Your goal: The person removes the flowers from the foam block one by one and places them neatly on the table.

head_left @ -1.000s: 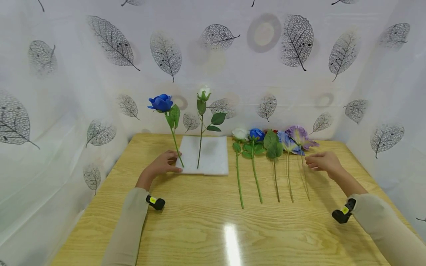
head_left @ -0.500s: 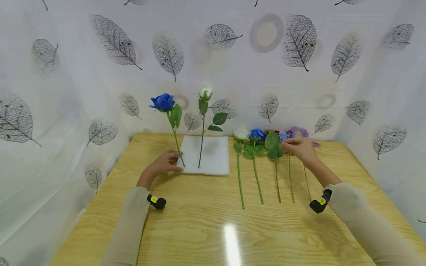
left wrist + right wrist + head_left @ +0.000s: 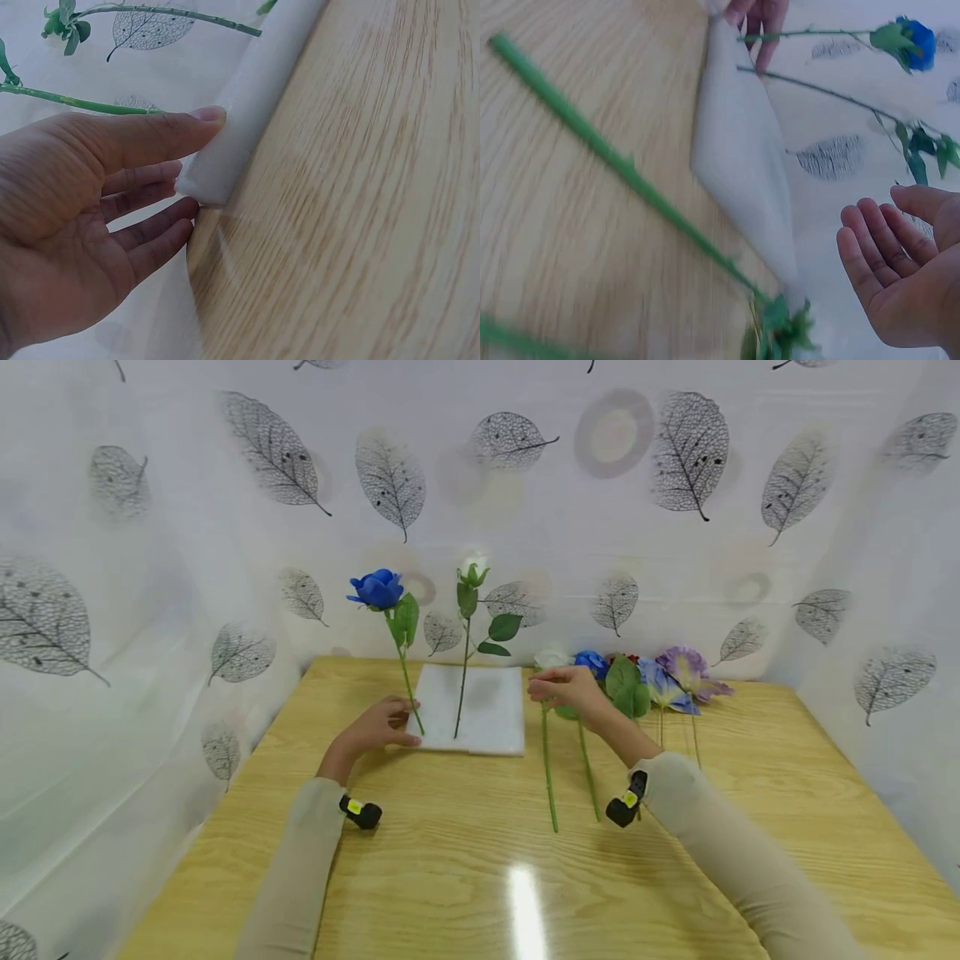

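My left hand (image 3: pixel 372 727) grips the near left corner of a white foam block (image 3: pixel 495 714), thumb on its front side in the left wrist view. Standing in the foam are a blue rose (image 3: pixel 377 589), tilted left, and a white rose (image 3: pixel 473 573), nearly upright. My right hand (image 3: pixel 576 692) is over the heads of the lying flowers, nearest a lying white rose (image 3: pixel 552 657), which it partly covers. The right wrist view shows that hand holding nothing, its fingers loosely bent and apart from the green stem (image 3: pixel 630 172) below.
Right of the foam lie a second blue rose (image 3: pixel 592 663), a red flower mostly hidden by green leaves (image 3: pixel 624 681), a light blue flower (image 3: pixel 666 685) and a purple flower (image 3: pixel 688 672). A leaf-patterned curtain (image 3: pixel 525 510) surrounds the wooden table (image 3: pixel 435 860).
My right hand has swept left across the lying flowers, from beside the purple one to over the white rose. My left hand stays on the foam block. The view has shifted slightly.
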A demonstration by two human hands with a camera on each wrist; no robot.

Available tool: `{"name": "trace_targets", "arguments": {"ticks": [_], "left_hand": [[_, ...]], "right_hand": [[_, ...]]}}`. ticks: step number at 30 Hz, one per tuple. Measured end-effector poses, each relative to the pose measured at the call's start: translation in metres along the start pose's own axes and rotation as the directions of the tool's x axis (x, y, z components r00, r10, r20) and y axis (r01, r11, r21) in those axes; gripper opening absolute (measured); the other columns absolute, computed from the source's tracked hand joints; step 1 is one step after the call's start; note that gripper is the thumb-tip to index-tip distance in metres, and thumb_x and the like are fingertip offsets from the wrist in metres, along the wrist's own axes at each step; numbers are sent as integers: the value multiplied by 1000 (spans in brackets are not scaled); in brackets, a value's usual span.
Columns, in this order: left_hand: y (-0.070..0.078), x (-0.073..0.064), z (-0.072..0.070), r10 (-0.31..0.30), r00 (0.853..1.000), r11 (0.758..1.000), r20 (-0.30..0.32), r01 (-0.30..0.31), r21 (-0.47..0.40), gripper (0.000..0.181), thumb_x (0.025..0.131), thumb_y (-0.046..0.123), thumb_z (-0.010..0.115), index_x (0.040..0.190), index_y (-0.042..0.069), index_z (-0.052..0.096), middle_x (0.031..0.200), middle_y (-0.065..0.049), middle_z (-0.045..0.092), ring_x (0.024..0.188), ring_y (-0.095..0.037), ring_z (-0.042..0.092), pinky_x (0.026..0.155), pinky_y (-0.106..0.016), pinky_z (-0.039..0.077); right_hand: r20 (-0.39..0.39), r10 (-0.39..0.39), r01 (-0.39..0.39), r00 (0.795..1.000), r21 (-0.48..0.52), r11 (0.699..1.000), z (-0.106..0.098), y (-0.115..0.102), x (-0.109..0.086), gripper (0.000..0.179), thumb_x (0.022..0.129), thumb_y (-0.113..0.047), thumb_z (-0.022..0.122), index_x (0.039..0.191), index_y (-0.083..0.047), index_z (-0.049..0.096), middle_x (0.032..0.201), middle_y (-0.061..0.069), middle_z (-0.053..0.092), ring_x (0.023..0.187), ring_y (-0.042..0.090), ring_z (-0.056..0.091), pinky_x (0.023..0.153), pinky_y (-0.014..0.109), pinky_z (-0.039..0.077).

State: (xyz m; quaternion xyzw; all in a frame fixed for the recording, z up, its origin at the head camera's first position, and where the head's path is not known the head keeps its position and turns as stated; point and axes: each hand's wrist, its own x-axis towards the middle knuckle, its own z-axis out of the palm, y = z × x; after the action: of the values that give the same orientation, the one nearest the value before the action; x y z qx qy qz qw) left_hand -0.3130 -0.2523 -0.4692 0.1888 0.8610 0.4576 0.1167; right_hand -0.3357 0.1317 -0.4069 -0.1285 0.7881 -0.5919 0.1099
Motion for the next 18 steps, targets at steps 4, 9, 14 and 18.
{"name": "trace_targets", "arguments": {"ticks": [4, 9, 14, 18], "left_hand": [[2, 0, 1, -1, 1000, 1000, 2, 1, 3, 72, 90, 10, 78, 150, -9, 43, 152, -30, 37, 141, -51, 40, 120, -58, 38], [3, 1, 1, -6, 1000, 1000, 3, 6, 1, 71, 90, 10, 78, 150, -8, 43, 152, -29, 38, 141, -50, 41, 120, -58, 38], [3, 0, -1, -18, 1000, 1000, 1, 18, 6, 71, 90, 9, 78, 150, -7, 44, 152, -28, 39, 142, -49, 41, 121, -56, 38], [2, 0, -1, -20, 1000, 1000, -1, 20, 2, 71, 90, 9, 78, 150, -7, 44, 152, -28, 39, 142, -49, 41, 121, -56, 38]], "right_hand": [[66, 6, -8, 998, 31, 999, 29, -4, 11, 40, 103, -20, 62, 134, 6, 63, 122, 20, 73, 100, 18, 75, 102, 53, 57], [100, -4, -1, 995, 44, 999, 58, -7, 21, 42, 103, -18, 62, 136, 7, 60, 129, 24, 68, 111, 29, 72, 97, 43, 61], [117, 16, -25, 993, 75, 997, 78, -8, 29, 43, 103, -15, 62, 141, 5, 57, 135, 23, 65, 119, 33, 68, 100, 42, 60], [119, 35, -46, 992, 95, 994, 89, -10, 32, 42, 103, -13, 62, 141, 5, 58, 137, 24, 63, 123, 36, 66, 102, 44, 59]]}}
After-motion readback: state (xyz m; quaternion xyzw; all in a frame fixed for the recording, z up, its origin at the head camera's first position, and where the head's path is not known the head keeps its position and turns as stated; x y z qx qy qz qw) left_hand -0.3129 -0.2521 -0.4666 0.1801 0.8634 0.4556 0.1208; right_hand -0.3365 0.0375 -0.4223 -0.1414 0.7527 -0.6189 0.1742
